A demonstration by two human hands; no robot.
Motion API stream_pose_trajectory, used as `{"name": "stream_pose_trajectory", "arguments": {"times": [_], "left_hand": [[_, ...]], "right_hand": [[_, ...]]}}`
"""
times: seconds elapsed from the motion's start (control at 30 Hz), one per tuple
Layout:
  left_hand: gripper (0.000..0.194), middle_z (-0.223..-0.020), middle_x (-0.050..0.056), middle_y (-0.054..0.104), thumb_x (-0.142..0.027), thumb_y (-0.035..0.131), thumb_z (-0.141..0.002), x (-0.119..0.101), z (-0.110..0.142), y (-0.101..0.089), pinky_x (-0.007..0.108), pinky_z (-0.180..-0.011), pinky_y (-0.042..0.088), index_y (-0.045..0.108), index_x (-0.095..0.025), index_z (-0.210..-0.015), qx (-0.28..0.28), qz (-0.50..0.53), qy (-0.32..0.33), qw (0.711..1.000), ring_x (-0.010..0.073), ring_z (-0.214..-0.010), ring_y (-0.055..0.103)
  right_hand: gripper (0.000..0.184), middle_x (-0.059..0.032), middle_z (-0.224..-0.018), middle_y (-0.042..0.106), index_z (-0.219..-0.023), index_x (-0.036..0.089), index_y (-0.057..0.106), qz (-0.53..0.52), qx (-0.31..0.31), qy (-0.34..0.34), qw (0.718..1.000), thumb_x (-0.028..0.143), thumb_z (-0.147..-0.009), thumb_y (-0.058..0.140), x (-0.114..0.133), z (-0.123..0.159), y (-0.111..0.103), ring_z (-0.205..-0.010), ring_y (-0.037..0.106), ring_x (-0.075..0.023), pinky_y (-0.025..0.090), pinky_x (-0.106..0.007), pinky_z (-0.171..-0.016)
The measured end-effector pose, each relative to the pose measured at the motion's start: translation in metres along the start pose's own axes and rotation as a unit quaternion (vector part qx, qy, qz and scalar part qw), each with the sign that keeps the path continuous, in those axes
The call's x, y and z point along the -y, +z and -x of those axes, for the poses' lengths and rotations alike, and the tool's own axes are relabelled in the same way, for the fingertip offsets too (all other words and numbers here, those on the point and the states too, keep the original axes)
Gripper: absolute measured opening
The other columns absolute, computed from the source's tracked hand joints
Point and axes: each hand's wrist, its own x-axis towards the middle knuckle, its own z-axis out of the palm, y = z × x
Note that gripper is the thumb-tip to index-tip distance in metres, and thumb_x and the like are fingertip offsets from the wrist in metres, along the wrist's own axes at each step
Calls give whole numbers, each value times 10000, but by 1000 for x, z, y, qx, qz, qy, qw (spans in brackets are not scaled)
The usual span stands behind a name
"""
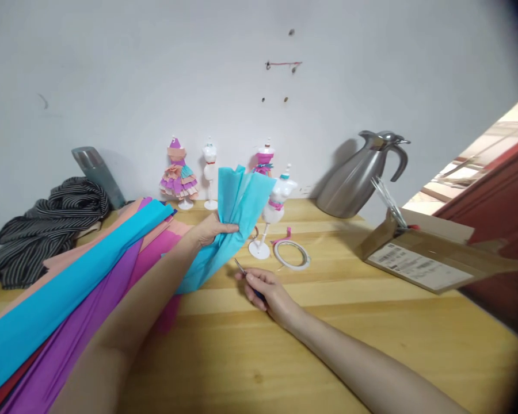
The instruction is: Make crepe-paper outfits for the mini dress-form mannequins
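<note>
My left hand [216,229] is closed on a gathered piece of light blue crepe paper [242,198], which fans out above the fingers and hangs below them. To its right, low over the table, my right hand [265,290] is wrapped round small scissors [240,267] with a pointed metal tip and a dark blue handle. The tip points up and left, apart from the paper. Just behind stands a white mini dress form [280,192] with pink and teal bands. A roll of white tape [292,255] lies on the table beside its base.
Long crepe sheets [69,293] in blue, purple, pink and peach cover the left. Behind are a paper-dressed form [179,172], two more forms, a bottle [97,172] and striped cloth [52,221]. A steel jug [356,178] and cardboard box [418,259] stand right.
</note>
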Motion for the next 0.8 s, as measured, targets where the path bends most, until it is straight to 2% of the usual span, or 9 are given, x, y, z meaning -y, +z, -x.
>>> {"name": "stream_pose_trajectory", "arguments": {"times": [0.2, 0.43, 0.8], "left_hand": [[744, -972, 147, 735, -308, 892, -450, 12, -11, 1, 479, -891, 505, 655, -104, -1125, 27, 19, -4, 999, 330, -947, 677], [625, -1004, 153, 729, -291, 861, -527, 21, -19, 0, 461, -922, 488, 680, -99, -1093, 37, 15, 1, 999, 321, -990, 666], [574, -920, 149, 740, -306, 854, -530, 24, -24, 3, 441, -887, 501, 697, -76, -1031, 37, 10, 6, 999, 313, -938, 680]], "right_hand": [[420, 64, -477, 482, -893, 102, 657, -9, -5, 0, 1000, 504, -770, 653, -1, -1, 0, -332, 236, -20, 75, -223, -358], [416, 59, -492, 489, -893, 109, 668, 4, -1, -11, 1000, 507, -772, 655, -1, 0, 2, -343, 239, -24, 76, -230, -361], [427, 60, -483, 477, -891, 108, 667, 19, 1, -19, 1000, 519, -778, 647, -2, 1, 2, -347, 246, -26, 88, -227, -368]]}}
